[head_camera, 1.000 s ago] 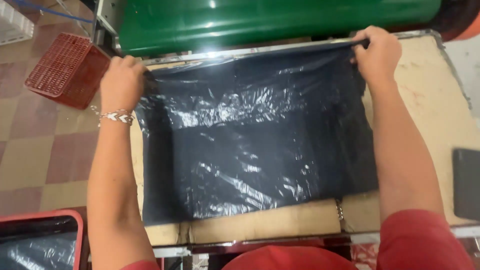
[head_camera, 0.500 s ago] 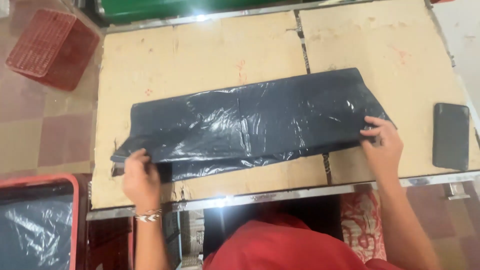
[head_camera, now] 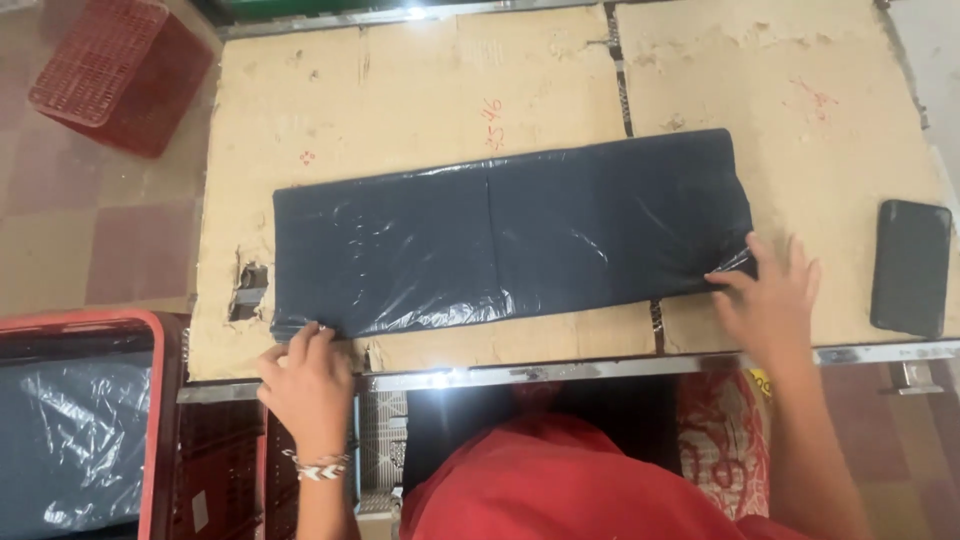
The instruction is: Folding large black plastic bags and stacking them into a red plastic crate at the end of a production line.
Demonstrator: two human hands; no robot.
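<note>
A black plastic bag [head_camera: 500, 240] lies folded into a long flat band across a cardboard-covered table [head_camera: 420, 90]. My left hand [head_camera: 305, 385] pinches the bag's near left corner at the table's front edge. My right hand [head_camera: 770, 295] rests with fingers spread on the bag's near right corner, pressing it flat. I wear a red top, and a beaded bracelet sits on my left wrist.
A dark phone [head_camera: 910, 265] lies on the table to the right of my right hand. A red plastic crate [head_camera: 120, 70] stands on the tiled floor at the far left. A red bin [head_camera: 80, 430] holding dark plastic bags sits at the near left.
The bag, held spread wide a second ago, has been folded toward me into a narrow band and smoothed flatter. Both hands came from the far edge to the near corners.
</note>
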